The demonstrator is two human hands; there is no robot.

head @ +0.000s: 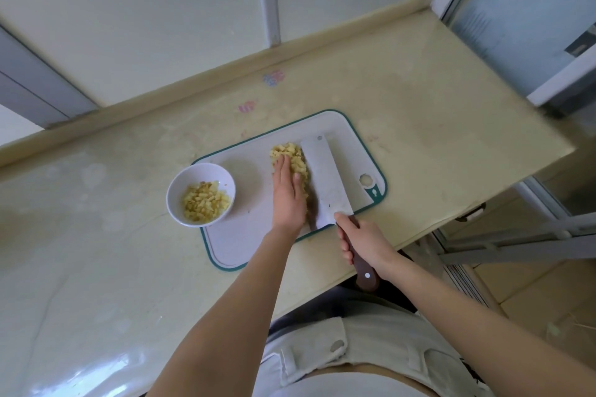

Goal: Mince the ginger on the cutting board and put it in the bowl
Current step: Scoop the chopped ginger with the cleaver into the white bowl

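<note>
- The pale yellow table (419, 100) carries everything and runs along a white wall.
- A white cutting board (245, 229) with a green rim lies on it, long axis running left to right and angled away at the right end, where its hanging hole sits.
- A cleaver (325, 177) rests on the board, broad face up. Its blade points away from the person and its brown handle points back toward them.
- A white bowl (180, 177) sits at the board's left end, overlapping the rim.
- The left hand (288, 196) lies flat with straight fingers on the heap, grip open and holding nothing.
- The right hand (364, 242) has its grip closed round the cleaver's handle, forefinger reaching toward the blade.
- The minced ginger (295, 156), small pale yellow bits, forms a long heap on the board against the blade's left edge, its long axis parallel to the blade.
- A smaller portion of ginger (204, 205), with some browner bits, lies in the bowl.
</note>
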